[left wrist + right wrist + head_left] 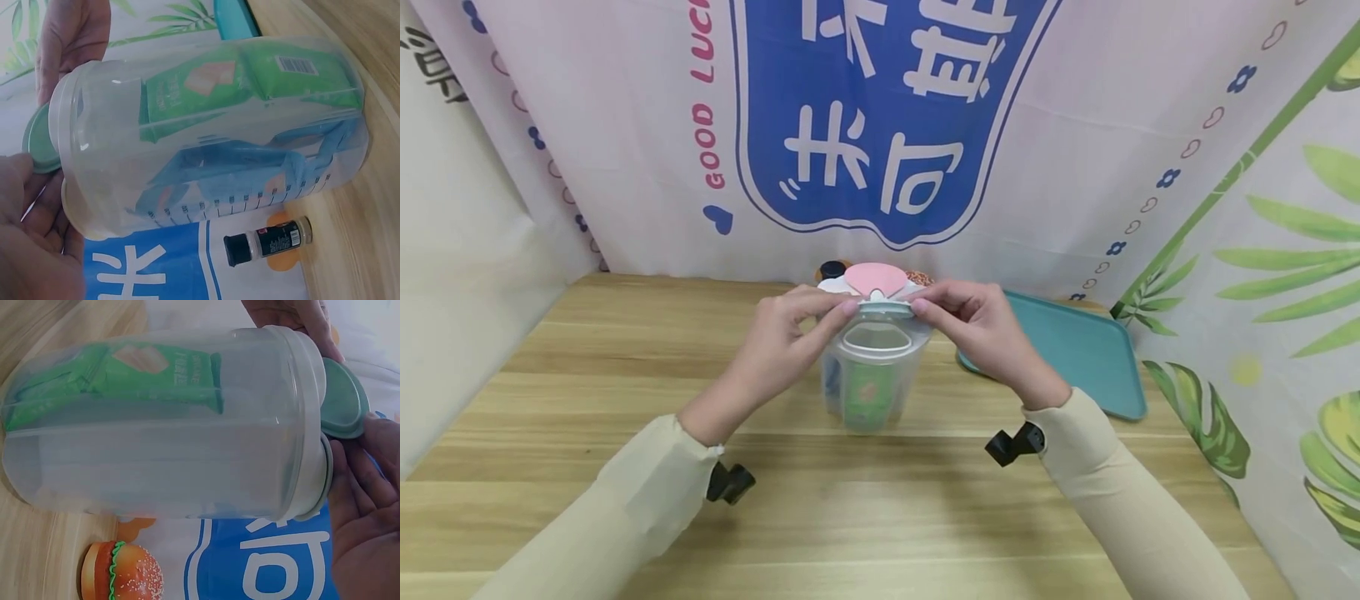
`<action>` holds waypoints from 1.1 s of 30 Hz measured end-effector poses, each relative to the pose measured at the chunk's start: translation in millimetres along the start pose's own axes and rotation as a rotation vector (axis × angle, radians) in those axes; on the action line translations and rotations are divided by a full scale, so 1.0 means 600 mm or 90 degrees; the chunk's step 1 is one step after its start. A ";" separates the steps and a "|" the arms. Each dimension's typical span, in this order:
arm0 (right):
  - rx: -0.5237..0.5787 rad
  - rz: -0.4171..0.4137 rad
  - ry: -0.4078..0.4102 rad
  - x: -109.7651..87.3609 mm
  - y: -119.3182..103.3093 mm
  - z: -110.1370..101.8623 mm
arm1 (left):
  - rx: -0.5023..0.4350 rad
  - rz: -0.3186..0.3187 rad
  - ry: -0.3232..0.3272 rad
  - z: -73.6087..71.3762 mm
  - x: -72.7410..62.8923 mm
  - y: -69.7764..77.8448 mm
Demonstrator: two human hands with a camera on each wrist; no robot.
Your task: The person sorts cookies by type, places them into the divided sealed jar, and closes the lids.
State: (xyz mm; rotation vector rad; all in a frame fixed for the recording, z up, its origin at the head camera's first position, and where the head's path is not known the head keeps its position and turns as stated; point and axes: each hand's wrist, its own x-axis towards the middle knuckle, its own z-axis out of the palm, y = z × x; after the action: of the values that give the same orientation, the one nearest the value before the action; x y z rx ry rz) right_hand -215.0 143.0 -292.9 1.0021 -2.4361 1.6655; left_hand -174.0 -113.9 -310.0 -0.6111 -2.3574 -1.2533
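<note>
A clear plastic storage container (854, 400) stands upright on the table in the head view. Its light green flap lid (886, 309) is lifted from the front opening, while a pink flap (876, 279) shows behind it. My left hand (786, 329) pinches the green flap's left end between thumb and fingers; my right hand (981, 325) does likewise at the right end. Inside, the left wrist view shows green snack packets (194, 87) and a blue packet (228, 172) in separate compartments. In the right wrist view, the green flap (344, 403) sticks out past the white rim.
On the wooden table (625, 375), a teal tray (1075, 358) lies at the back right. Behind the container are a black-capped seasoning bottle (269, 242) and a toy hamburger (131, 572). A printed cloth (647, 167) hangs along the table's back edge.
</note>
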 end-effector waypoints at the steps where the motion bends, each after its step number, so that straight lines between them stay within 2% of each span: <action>1: 0.000 -0.004 -0.003 0.000 0.002 -0.001 | -0.003 -0.004 -0.008 -0.001 0.000 0.000; 9: 0.020 -0.033 -0.040 -0.004 0.013 -0.008 | -0.004 -0.021 -0.079 -0.016 0.003 -0.001; 16: 0.024 -0.054 -0.078 -0.007 0.018 -0.012 | 0.022 -0.045 -0.152 -0.029 0.002 -0.002; 25: -0.022 -0.095 -0.099 -0.005 0.020 -0.013 | 0.029 0.007 -0.186 -0.036 0.003 -0.011; 33: -0.036 -0.101 -0.102 -0.006 0.023 -0.014 | 0.028 0.027 -0.196 -0.037 0.004 -0.012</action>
State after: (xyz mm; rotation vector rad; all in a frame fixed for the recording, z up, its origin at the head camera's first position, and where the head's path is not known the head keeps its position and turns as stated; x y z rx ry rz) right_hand -221.9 155.1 -301.9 1.3294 -2.4069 1.5121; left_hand -176.6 -136.0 -302.0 -0.8906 -2.5950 -1.1550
